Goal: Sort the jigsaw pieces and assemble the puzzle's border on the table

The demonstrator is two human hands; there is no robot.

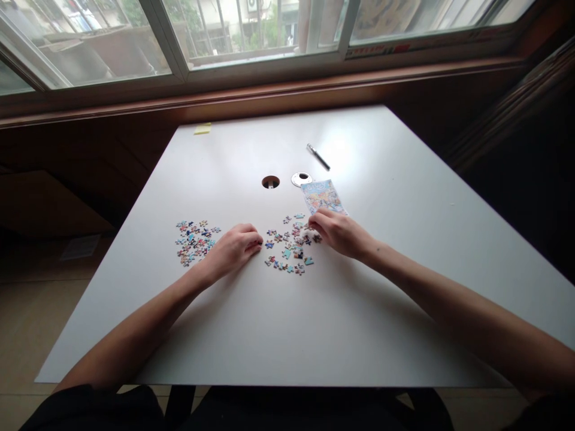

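Note:
My left hand (240, 244) is closed in a pinch just left of the loose jigsaw puzzle pieces (287, 254) in the middle of the table. A small dark edge shows at its fingertips, seemingly a puzzle piece. Over the right side of those pieces, my right hand (335, 228) is closed too, its fingertips pressed together; whatever they hold is hidden. Beyond it lies a colourful printed picture sheet (321, 194), its near edge partly covered by my hand. A denser pile of puzzle pieces (192, 242) sits to the left, partly behind my left hand.
The white table (278, 335) has a round cable hole (270, 182), with a silvery round cover (296, 179) beside it. Farther back lies a dark pen (318, 157). A yellow sticky note (202, 129) is near the far left corner. Windows (260, 30) stand behind the table.

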